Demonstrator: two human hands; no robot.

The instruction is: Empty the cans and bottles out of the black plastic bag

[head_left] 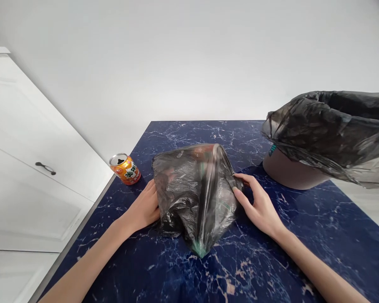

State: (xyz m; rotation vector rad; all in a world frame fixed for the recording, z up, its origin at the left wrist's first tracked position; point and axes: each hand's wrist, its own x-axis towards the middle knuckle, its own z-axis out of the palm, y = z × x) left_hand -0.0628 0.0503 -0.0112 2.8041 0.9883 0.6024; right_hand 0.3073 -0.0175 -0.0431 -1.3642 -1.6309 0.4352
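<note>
A thin black plastic bag (189, 189) lies bunched on the dark blue marbled table (214, 277), with reddish and greenish things showing faintly through its film. My left hand (147, 208) is at the bag's left side, closed on its edge; the fingertips are hidden by the film. On the other side, my right hand (259, 206) pinches the bag's right edge between thumb and fingers. An orange drink can (128, 170), its top opened, stands upright just beyond my left hand.
At the right a brownish-pink bin (295, 172) stands on the table, a black bin liner (328, 130) draped over its rim. A white cabinet (34, 126) with a dark handle is at the left. A pale wall (202, 59) rises behind the table's back edge.
</note>
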